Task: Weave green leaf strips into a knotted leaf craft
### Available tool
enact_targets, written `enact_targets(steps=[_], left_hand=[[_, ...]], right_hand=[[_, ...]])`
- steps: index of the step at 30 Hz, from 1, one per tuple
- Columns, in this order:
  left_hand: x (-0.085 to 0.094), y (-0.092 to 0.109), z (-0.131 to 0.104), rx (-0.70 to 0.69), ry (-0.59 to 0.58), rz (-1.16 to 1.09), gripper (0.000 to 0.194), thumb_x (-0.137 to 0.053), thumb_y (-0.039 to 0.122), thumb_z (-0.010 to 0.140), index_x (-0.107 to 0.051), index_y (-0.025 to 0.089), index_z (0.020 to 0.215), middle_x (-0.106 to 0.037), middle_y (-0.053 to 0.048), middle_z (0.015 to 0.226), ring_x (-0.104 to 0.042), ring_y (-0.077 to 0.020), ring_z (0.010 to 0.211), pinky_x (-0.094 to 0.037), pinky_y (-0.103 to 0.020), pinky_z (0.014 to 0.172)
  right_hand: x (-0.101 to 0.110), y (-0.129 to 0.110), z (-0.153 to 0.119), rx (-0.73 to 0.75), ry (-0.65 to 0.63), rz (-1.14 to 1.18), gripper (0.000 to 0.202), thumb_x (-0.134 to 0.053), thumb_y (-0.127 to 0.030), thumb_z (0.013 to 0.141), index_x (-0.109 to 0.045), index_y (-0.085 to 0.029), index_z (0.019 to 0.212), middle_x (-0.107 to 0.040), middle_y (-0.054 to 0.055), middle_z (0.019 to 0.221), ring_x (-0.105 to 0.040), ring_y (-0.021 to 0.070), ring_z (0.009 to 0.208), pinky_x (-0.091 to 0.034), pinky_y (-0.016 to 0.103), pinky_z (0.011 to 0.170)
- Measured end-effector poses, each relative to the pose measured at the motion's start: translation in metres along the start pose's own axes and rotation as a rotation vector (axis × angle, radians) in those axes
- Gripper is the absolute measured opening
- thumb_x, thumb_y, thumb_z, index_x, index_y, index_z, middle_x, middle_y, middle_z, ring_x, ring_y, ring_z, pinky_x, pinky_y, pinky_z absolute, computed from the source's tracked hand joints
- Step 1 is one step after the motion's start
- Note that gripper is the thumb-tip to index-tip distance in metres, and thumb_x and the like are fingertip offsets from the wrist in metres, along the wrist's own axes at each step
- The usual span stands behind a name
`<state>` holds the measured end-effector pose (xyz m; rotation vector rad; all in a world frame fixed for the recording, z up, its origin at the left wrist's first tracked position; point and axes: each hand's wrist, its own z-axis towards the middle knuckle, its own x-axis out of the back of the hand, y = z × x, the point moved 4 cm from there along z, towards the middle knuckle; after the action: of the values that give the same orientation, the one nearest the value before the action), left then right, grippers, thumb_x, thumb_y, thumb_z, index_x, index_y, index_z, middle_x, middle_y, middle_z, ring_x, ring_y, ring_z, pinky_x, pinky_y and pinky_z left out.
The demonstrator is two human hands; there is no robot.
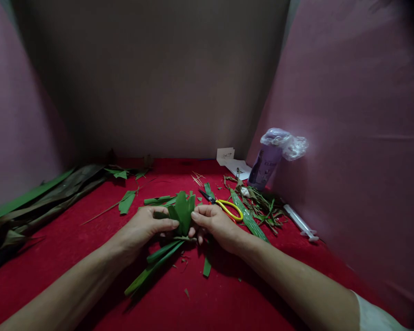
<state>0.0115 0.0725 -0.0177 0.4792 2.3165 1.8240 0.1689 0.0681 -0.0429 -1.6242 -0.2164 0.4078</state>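
Observation:
Between my two hands stands a bundle of folded green leaf strips [182, 212], with pointed and cut ends fanned upward. My left hand [155, 221] pinches the bundle's left side, thumb in front. On its right side, my right hand [212, 223] closes thumb and fingers on an edge of the leaf. Below the hands, long green leaf strips [158, 262] stick out toward the lower left. Just beyond my right hand lie scissors [229, 208] with yellow handles and dark blades. A small green leaf piece [207, 266] is below my right hand.
Red cloth [100, 239] covers the table. Long dried and green leaves [55, 193] lie at the left. Several thin sticks [197, 178] lie behind. At right are twigs [265, 207], a syringe [300, 223], a purple bottle [265, 165] topped with clear plastic, and white paper [238, 168].

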Motion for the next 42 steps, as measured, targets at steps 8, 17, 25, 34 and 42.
enact_targets(steps=[8, 17, 25, 34, 42], left_hand=[[-0.0014, 0.0016, -0.0005, 0.018, -0.004, -0.047, 0.016, -0.073, 0.021, 0.061, -0.058, 0.016, 0.056, -0.055, 0.005, 0.047, -0.045, -0.0087, 0.043, -0.030, -0.022, 0.047], [-0.0007, 0.0000, -0.0019, 0.022, -0.013, -0.082, 0.012, -0.072, 0.020, 0.062, -0.062, 0.016, 0.067, -0.063, 0.002, 0.055, -0.050, -0.0104, 0.044, -0.034, -0.022, 0.045], [-0.0007, -0.0034, 0.0003, 0.035, -0.058, -0.103, 0.012, -0.071, 0.020, 0.064, -0.065, 0.015, 0.073, -0.067, -0.001, 0.060, -0.055, -0.0117, 0.047, -0.037, -0.022, 0.046], [-0.0014, -0.0045, 0.0019, 0.029, -0.069, -0.102, 0.013, -0.073, 0.022, 0.063, -0.067, 0.015, 0.071, -0.069, -0.003, 0.063, -0.060, -0.0143, 0.054, -0.041, -0.025, 0.054], [-0.0003, -0.0065, 0.0020, 0.032, -0.079, -0.098, 0.011, -0.072, 0.020, 0.064, -0.067, 0.014, 0.071, -0.069, -0.001, 0.061, -0.057, -0.0119, 0.051, -0.040, -0.023, 0.053]], right_hand=[[0.0014, 0.0007, -0.0001, -0.008, 0.015, 0.029, 0.028, -0.061, -0.037, 0.077, -0.047, -0.016, 0.065, -0.061, -0.001, 0.058, -0.050, 0.0058, 0.038, -0.039, 0.018, 0.041], [0.0008, -0.0027, -0.0020, 0.024, 0.004, 0.036, 0.028, -0.064, -0.040, 0.071, -0.051, -0.016, 0.068, -0.055, -0.004, 0.055, -0.045, 0.0046, 0.040, -0.036, 0.016, 0.038], [0.0013, -0.0026, -0.0013, 0.031, 0.013, 0.022, 0.027, -0.071, -0.036, 0.065, -0.053, -0.016, 0.068, -0.053, -0.004, 0.057, -0.043, 0.0050, 0.041, -0.031, 0.016, 0.037], [-0.0012, -0.0044, -0.0031, 0.032, 0.034, -0.021, 0.020, -0.070, -0.027, 0.065, -0.056, -0.014, 0.068, -0.054, -0.004, 0.057, -0.043, 0.0048, 0.042, -0.032, 0.018, 0.039], [-0.0002, -0.0026, -0.0017, 0.037, 0.034, -0.035, 0.019, -0.070, -0.025, 0.064, -0.057, -0.014, 0.070, -0.056, -0.002, 0.059, -0.048, 0.0065, 0.045, -0.032, 0.017, 0.039]])
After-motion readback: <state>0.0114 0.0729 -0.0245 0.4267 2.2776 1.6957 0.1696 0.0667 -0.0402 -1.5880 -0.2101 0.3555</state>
